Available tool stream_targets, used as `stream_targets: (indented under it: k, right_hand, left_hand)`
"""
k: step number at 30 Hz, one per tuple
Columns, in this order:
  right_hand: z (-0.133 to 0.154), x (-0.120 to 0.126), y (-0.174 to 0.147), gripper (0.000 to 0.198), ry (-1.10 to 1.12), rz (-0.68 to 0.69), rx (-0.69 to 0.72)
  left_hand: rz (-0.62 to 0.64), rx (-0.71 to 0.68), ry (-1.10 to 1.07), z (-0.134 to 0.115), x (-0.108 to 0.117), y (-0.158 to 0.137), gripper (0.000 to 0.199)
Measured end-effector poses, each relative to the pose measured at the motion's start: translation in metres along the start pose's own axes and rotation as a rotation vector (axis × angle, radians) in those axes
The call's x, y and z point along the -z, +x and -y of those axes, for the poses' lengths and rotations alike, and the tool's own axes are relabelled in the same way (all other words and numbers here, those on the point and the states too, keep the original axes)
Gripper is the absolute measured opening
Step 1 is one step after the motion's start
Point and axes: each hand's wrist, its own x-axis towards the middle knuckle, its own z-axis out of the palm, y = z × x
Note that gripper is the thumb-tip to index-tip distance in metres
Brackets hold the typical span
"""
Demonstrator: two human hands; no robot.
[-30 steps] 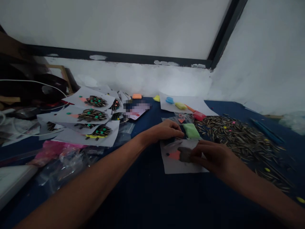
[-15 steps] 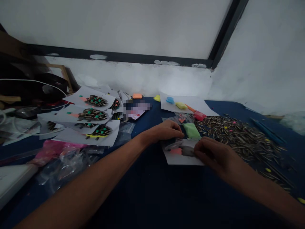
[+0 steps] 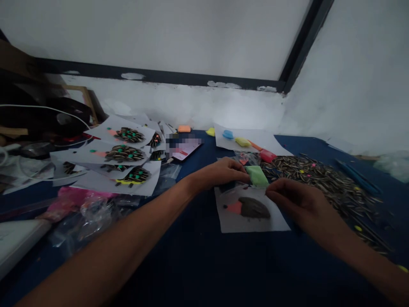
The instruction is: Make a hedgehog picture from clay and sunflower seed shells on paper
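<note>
A white card (image 3: pixel 230 224) lies on the blue table in front of me, bearing a flat hedgehog shape (image 3: pixel 254 208) in dark clay with a pink snout and a black nose. Just behind the card is a light green clay packet (image 3: pixel 257 175). My left hand (image 3: pixel 227 171) is closed at the packet's left side, its fingertips by the packet and some clear plastic. From the right, my right hand (image 3: pixel 295 198) pinches thumb and forefinger together near the packet's lower right corner, above the card's edge. Whatever either hand holds is hidden or too small to tell.
Striped sunflower seeds (image 3: pixel 322 181) spread over the right side. Stacked cards with seed-covered hedgehogs (image 3: pixel 124 153) stand left, near crumpled clear plastic bags (image 3: pixel 92 219). A phone (image 3: pixel 188 148) lies behind, and a white sheet (image 3: pixel 271 143) carries blue, yellow and red clay pieces.
The hedgehog card has come nearer to me and shows more fully. My right hand has drawn away from the hedgehog shape, up and right. My left hand has shifted only slightly.
</note>
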Motion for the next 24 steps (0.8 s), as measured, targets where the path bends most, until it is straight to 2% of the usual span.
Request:
stream_targets:
  k: [2, 4, 9, 12, 18, 24]
  right_hand:
    - [0.001, -0.001, 0.0, 0.031, 0.021, -0.032, 0.002]
    - [0.001, -0.002, 0.0, 0.03, 0.045, -0.075, 0.015]
    - [-0.003, -0.003, -0.003, 0.022, 0.06, -0.179, 0.096]
    - [-0.005, -0.002, -0.004, 0.02, 0.026, -0.19, 0.114]
    - [-0.002, -0.001, -0.003, 0.019, -0.09, -0.229, 0.123]
    - [-0.002, 0.0, -0.003, 0.017, -0.111, -0.238, 0.17]
  left_hand:
    - [0.009, -0.045, -0.056, -0.006, -0.003, -0.001, 0.016]
    - [0.037, -0.029, -0.099, -0.011, -0.007, -0.002, 0.015]
    - [0.075, -0.061, -0.086, -0.013, -0.021, 0.001, 0.02]
    - [0.08, -0.055, -0.105, -0.012, -0.023, 0.002, 0.022]
    - [0.192, -0.049, -0.199, -0.013, -0.021, 0.002, 0.024]
    - [0.196, -0.104, -0.168, -0.011, -0.021, 0.002, 0.019]
